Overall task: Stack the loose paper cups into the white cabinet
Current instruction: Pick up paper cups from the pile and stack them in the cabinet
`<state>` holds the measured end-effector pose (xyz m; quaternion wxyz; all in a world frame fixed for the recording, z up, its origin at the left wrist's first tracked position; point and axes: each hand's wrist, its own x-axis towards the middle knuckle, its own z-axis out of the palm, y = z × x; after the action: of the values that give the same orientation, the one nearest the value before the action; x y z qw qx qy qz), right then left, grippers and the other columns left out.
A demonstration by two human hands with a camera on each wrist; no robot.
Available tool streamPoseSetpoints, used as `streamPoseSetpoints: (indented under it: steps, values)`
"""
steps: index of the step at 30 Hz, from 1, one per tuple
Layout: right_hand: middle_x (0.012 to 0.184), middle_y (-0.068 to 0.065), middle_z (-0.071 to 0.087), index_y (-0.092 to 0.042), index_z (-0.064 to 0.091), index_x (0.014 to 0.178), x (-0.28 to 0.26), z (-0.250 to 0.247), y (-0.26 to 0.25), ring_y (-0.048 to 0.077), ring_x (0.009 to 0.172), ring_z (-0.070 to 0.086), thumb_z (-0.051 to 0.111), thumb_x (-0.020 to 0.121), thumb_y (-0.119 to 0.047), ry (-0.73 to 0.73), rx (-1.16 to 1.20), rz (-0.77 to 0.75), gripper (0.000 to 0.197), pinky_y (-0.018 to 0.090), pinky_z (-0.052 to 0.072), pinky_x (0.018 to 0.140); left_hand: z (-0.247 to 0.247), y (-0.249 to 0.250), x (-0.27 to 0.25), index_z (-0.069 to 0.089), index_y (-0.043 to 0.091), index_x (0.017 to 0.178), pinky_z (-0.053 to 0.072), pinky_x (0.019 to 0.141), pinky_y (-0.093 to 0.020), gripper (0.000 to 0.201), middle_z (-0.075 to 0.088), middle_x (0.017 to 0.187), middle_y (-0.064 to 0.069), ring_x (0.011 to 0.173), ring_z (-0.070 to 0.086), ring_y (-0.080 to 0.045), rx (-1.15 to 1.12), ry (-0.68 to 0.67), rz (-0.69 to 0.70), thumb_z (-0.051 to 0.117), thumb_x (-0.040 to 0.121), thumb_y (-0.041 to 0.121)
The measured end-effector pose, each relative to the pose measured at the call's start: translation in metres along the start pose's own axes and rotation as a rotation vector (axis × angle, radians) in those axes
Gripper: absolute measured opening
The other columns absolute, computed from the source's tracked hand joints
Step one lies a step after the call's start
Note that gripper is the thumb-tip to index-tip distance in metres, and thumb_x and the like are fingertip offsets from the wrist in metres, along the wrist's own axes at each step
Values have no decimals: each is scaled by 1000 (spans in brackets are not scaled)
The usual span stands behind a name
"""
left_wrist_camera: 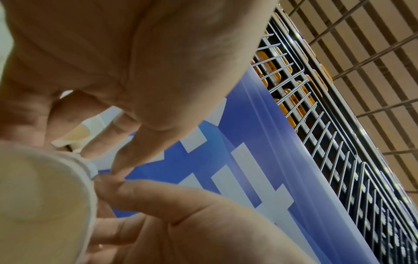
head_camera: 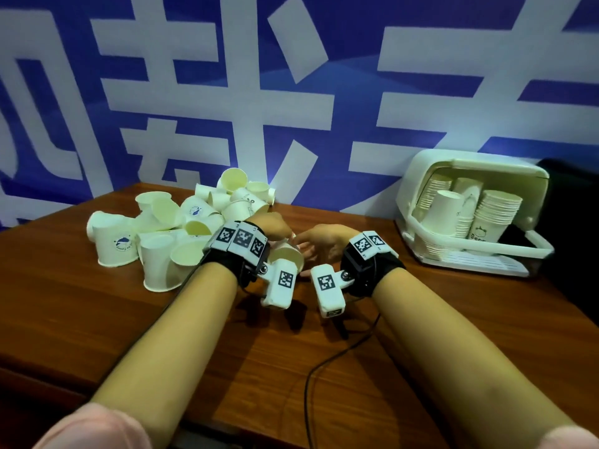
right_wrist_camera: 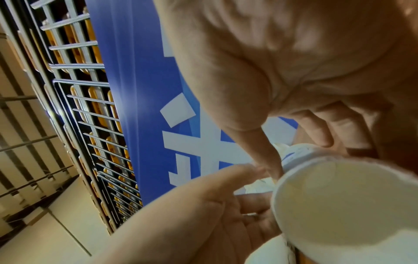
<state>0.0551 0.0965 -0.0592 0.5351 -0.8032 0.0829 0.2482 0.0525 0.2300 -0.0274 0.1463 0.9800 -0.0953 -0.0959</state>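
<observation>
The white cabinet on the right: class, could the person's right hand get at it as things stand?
Probably yes. The white cabinet stands open-fronted toward the right hand, with only bare table between. That hand seems busy at the paper cup.

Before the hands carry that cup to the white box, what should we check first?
1. Left hand grips the cup: ok.
2. Right hand has a grip too: cannot tell, its fingers only reach the rim.
3. White cabinet open at the front: ok.
4. Room inside beside the stacks: cannot tell.
5. More loose cups waiting on the table: ok.
</observation>
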Motion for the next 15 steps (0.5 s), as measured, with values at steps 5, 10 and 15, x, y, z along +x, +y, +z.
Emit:
streamPoseSetpoints:
  steps: [5,10,15]
  values:
    - [63,4,52,-5,59,92,-23,-45,13,19,68,52,74,81,-25,123,-5,-43,27,39,40,83,6,42,3,63,3,111,40,58,-25,29,65,106,-18,78,59,-19,-121,39,85,56,92,23]
    - [71,8,61,-3,58,113,-47,-93,22,18,56,58,75,83,-23,338,-18,-116,40,34,51,62,7,93,12,53,6,127,44,88,-32,38,57,128,-13,115,55,-29,-281,131,214,57,90,12]
    - [96,13,69,-12,62,101,-66,-134,30,20,75,60,83,67,-34,511,-155,-240,45,35,48,69,11,136,32,47,15,132,44,86,-30,48,53,131,-7,115,53,-23,-483,113,340,63,87,20]
